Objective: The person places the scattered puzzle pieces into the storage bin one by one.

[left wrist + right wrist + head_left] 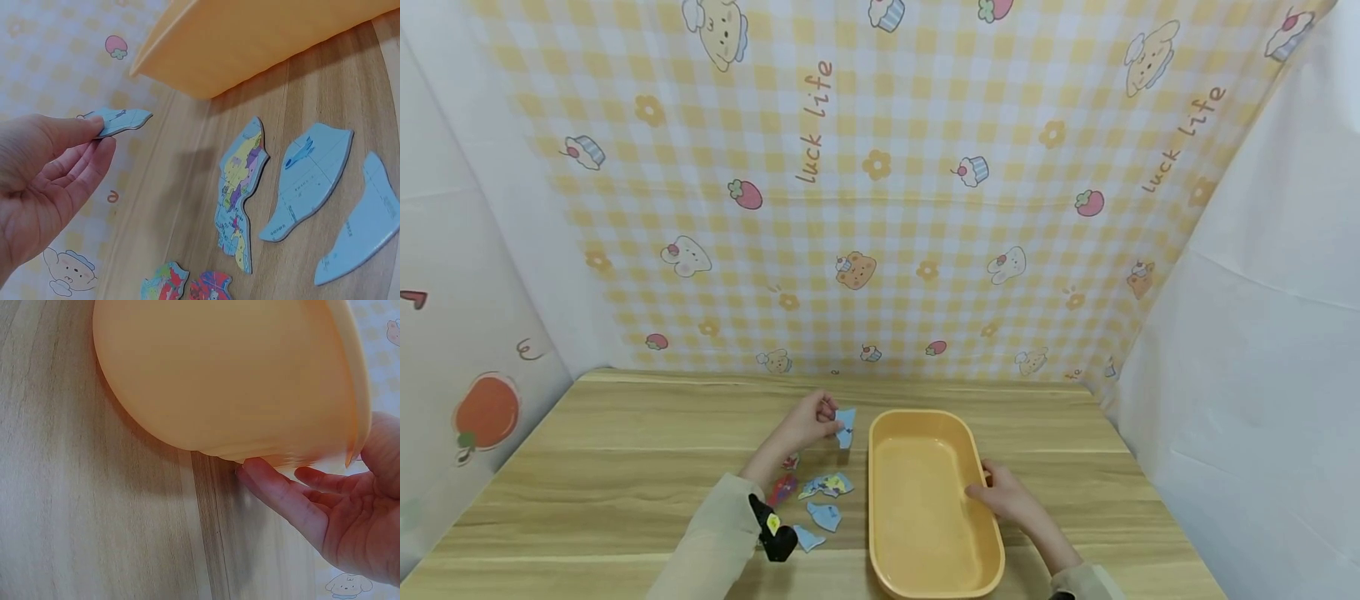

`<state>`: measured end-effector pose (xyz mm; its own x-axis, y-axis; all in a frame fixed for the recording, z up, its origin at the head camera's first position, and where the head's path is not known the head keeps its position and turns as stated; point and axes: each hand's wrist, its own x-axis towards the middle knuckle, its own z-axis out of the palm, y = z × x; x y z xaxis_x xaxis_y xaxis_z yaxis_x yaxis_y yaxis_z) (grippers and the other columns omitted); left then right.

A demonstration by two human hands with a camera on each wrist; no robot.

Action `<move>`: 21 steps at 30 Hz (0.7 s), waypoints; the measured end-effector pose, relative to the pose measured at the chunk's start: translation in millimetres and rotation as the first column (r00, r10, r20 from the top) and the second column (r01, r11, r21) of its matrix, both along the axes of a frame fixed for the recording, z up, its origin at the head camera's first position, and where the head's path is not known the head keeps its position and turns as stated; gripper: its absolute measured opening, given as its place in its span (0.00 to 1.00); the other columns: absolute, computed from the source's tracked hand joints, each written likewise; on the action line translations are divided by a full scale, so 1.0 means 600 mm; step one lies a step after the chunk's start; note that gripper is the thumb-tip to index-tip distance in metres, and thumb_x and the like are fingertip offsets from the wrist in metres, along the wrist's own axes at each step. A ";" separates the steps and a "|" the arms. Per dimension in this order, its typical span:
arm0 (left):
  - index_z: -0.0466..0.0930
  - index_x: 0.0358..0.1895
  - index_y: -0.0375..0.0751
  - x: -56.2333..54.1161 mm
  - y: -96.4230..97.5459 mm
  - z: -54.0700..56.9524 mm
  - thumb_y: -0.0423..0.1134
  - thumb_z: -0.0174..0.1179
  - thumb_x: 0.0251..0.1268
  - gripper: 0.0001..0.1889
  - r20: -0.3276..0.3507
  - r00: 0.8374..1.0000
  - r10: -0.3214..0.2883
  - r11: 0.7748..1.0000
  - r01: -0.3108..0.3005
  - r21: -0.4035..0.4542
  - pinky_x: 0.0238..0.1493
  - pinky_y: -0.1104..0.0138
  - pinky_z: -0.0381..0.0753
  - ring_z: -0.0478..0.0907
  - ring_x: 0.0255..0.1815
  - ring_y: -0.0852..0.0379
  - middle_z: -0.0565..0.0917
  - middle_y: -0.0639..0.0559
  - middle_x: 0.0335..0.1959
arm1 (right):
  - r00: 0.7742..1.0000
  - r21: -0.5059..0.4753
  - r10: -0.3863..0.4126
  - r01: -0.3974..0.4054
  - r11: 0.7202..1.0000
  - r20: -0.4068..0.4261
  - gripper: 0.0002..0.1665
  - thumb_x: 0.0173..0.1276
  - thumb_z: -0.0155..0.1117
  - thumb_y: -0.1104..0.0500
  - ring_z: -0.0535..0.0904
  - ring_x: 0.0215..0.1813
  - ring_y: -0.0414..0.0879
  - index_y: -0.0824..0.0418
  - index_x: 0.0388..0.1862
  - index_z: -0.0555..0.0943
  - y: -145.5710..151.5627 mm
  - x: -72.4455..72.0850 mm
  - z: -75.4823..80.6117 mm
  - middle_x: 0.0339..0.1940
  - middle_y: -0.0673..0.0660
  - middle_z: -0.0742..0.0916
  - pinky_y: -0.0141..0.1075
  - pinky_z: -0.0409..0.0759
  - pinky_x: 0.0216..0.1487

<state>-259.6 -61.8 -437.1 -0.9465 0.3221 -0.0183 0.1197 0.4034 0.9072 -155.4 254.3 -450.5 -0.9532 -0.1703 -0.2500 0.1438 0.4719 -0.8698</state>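
My left hand (808,421) pinches a light blue map puzzle piece (846,421) between thumb and fingers, above the table left of a yellow plastic bin (917,508). In the left wrist view the piece (128,119) is seen nearly edge-on, clear of the wood. My right hand (1011,498) holds the bin's right side, thumb over the rim and fingers against the outer wall (231,387). Below the left hand lie a colourful map piece (239,181), two light blue pieces (312,178) and small red ones (211,286).
The bin stands lengthwise on a wood-grain table (647,450). A yellow checked cloth (880,217) with cartoon prints hangs behind the table's far edge. White cloth walls (1262,333) close off both sides.
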 end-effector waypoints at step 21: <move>0.68 0.43 0.31 -0.001 0.020 0.020 0.29 0.59 0.57 0.13 -0.008 1.000 -0.026 0.999 0.026 0.021 0.40 0.57 0.81 0.78 0.31 0.57 0.76 0.42 0.34 | 1.000 0.015 0.005 -0.005 1.000 -0.013 0.29 0.61 0.54 0.65 0.82 0.30 0.47 0.81 0.57 0.61 0.000 0.000 -0.002 0.35 0.67 0.82 0.39 0.83 0.27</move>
